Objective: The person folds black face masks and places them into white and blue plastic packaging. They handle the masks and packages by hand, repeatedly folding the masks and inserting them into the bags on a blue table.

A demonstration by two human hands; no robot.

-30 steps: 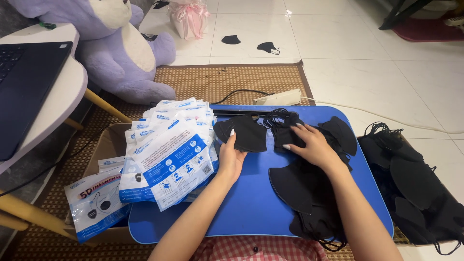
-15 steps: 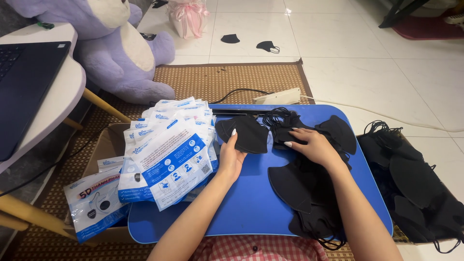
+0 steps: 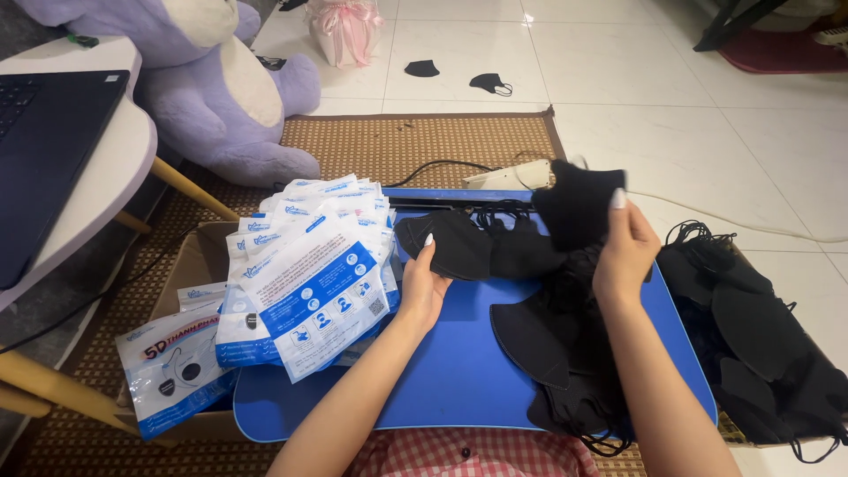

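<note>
Right hand (image 3: pixel 625 252): raised above the blue tray table (image 3: pixel 459 371), thumb and fingers pinched narrow on the lower edge of one black face mask (image 3: pixel 576 205), which hangs lifted clear of the table, in front of the white power strip (image 3: pixel 517 175).

Left hand (image 3: pixel 422 287): palm resting on the table top, fingers loosely curled, thumb tip touching the edge of a second black mask (image 3: pixel 450 243) that lies flat near the table's far edge. Whether the fingers grip it: cannot tell.

Heap of black masks (image 3: pixel 556 353) covers the right half of the table, ear loops tangled, some trailing over the near edge. A further pile of black masks (image 3: pixel 760 336) sits off the table's right side.

Packages: fanned stack of flat rectangular pouches (image 3: pixel 309 274), white with blue label panels and small pictograms, overlapping the table's left edge, just beside the left hand. More of the same pouches (image 3: pixel 172 367) lie lower left on a cardboard box (image 3: pixel 190 265).

Two loose black masks (image 3: pixel 455 75) on the tiled floor, well apart from the table.
</note>
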